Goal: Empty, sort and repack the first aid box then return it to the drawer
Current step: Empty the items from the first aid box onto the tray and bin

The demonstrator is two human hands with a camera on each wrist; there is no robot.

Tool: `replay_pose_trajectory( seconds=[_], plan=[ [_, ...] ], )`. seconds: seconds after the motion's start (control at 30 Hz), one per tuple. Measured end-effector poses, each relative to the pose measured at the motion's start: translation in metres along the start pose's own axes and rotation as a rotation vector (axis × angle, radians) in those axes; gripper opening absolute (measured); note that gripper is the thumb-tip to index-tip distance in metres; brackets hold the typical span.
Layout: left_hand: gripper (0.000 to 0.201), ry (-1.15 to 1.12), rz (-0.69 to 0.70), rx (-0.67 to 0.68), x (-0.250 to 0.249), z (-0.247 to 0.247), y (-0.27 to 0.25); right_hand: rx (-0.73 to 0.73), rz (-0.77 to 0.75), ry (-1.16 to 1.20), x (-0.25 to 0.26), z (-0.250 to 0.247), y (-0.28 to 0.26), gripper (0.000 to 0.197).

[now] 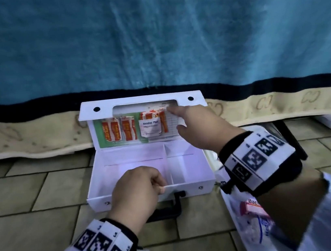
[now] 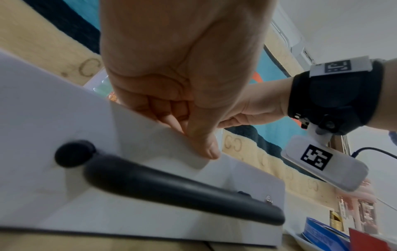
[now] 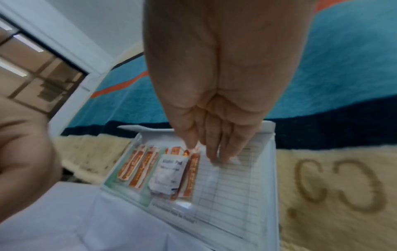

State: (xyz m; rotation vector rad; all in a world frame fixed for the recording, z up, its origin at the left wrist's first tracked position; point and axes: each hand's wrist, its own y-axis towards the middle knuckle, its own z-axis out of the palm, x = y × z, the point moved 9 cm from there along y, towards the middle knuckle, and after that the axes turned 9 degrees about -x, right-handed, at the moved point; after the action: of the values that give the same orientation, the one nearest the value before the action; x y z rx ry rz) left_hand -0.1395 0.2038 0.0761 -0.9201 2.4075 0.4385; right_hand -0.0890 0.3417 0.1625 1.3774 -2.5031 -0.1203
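Note:
The white first aid box (image 1: 190,187) lies open on the tiled floor, its lid (image 1: 142,102) standing upright against the bed. Both tray compartments beside the divider (image 1: 167,163) hold nothing. A clear pocket in the lid holds several orange plaster packets (image 1: 111,130) (image 3: 137,166) and an alcohol pad (image 1: 150,127) (image 3: 167,173) beside a lined sheet (image 3: 232,186). My left hand (image 1: 160,186) (image 2: 189,135) grips the box's front wall above the black handle (image 2: 171,186), fingers inside, thumb outside. My right hand (image 1: 174,119) (image 3: 214,152) reaches to the pocket's top edge, straight fingertips touching it.
A clear plastic bag (image 1: 247,228) with a pink carton (image 1: 250,207) and other supplies lies on the floor to the right of the box. A blue blanket (image 1: 147,32) and a beige mattress edge (image 1: 34,139) rise behind the lid. A black object (image 1: 289,135) lies at the right.

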Motion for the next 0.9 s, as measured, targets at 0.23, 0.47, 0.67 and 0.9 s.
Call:
replay_pose_trajectory(
  seconds=[0.23,0.47,0.67,0.9],
  plan=[
    [0.031,-0.01,-0.023,0.032,-0.002,-0.002,-0.001,-0.15,-0.07,0.15,0.013,-0.009,0.026,0.034],
    [0.033,-0.018,-0.005,0.004,-0.007,-0.008,-0.004,-0.104,-0.021,0.07,0.022,-0.014,0.05,0.036],
    [0.029,-0.015,-0.001,-0.009,-0.006,-0.008,-0.004,-0.104,-0.092,-0.103,0.038,-0.013,0.05,0.042],
    [0.026,-0.004,0.008,-0.022,-0.005,-0.009,-0.004,-0.089,-0.069,-0.085,0.043,0.003,0.046,0.039]
  ],
)
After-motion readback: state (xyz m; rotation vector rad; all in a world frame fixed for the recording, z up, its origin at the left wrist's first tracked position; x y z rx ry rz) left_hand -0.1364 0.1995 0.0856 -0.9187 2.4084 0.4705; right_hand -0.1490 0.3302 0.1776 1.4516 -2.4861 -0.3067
